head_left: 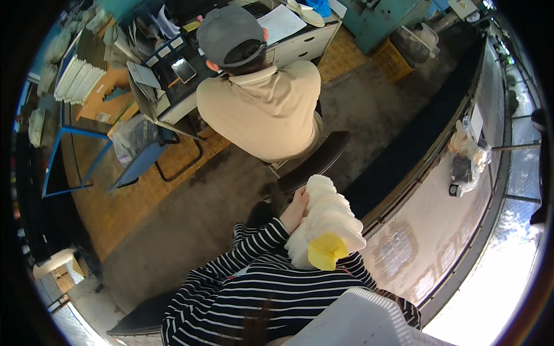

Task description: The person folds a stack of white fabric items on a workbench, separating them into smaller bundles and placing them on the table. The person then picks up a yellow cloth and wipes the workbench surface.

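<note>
My left hand (295,211) is closed against the left side of a tall bundle of soft-looking, off-white layered pieces (323,210). What kind of pieces they are, I cannot make out. A yellow piece (328,251) sticks out at the bundle's near end. The bundle is held in front of my striped top. My right sleeve (359,266) runs in behind the bundle, and the right hand itself is hidden. Close below lies a white ribbed plastic thing (355,317), cut off by the lower edge.
A person in a beige shirt and grey cap (259,109) sits ahead, facing a desk (309,43) with papers and a phone (183,70). A dark chair back (317,161) stands between us. Left is a blue chair (138,164); right, a long pale table (427,248) holding bagged items (468,158).
</note>
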The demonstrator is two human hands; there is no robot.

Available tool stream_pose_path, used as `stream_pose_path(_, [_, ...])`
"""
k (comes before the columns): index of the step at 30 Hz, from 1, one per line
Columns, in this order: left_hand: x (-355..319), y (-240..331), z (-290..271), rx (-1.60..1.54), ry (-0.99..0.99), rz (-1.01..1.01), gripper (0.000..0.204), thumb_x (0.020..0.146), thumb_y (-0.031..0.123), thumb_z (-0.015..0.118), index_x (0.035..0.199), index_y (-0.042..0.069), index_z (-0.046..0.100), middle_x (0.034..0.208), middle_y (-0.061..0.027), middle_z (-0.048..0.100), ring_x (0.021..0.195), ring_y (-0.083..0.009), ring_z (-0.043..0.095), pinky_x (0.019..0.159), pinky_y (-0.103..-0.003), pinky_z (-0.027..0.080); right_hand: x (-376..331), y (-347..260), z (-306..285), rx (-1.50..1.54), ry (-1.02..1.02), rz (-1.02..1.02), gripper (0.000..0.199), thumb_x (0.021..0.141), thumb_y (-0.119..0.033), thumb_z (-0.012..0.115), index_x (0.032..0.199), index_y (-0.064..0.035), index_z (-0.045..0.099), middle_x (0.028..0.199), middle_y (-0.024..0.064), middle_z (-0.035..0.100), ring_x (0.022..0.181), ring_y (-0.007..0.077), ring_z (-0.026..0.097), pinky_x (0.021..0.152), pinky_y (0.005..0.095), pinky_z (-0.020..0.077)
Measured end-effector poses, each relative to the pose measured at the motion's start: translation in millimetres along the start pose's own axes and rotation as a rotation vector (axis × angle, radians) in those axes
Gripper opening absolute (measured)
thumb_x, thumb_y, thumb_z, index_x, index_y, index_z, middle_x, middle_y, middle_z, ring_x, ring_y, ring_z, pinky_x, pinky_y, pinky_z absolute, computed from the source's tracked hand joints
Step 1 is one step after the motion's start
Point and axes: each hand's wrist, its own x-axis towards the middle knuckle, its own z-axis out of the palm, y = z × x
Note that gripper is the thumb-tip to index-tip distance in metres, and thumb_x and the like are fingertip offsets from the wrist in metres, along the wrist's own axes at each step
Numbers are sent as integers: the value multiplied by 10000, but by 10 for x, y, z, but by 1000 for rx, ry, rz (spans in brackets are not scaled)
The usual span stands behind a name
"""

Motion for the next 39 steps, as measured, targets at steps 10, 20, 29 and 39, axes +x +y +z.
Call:
stream_pose_path(10, [1214,16,691,2,203,127,558,1039,406,359,1473,75,241,1346,-100,455,1179,-165,495,997,-321,424,1296,-410,-1015,-15,-176,569,360,977,-257,528,1276,-65,469,1257,85,519,1146,196,490,997,364,418])
stream_pose_path(20, [2842,-178,1346,-309,302,386,539,1039,366,389,1454,47,259,1359,-105,443,1202,-168,476,1012,-306,413,3006,-318,-2257,25,-501,894,395,989,-302,486,1305,-67,458,1289,89,510,1178,201,485,1010,361,416])
stream_pose_path(29, [4123,-261,1675,-395,310,403,576,1029,422,399,1443,41,278,1251,-94,510,1095,-136,513,948,-286,437,3810,-186,-2985,16,-571,1040,429,1001,-342,449,1331,-68,447,1318,92,503,1206,205,480,1022,359,415])
stream_pose_path(39, [6425,612,2336,-522,509,640,532,1034,386,409,1403,14,317,1269,-84,499,1128,-147,501,996,-298,418,5959,528,-4283,-9,-708,1119,471,1013,-386,407,1360,-69,436,1350,96,494,1238,210,475,1035,356,413])
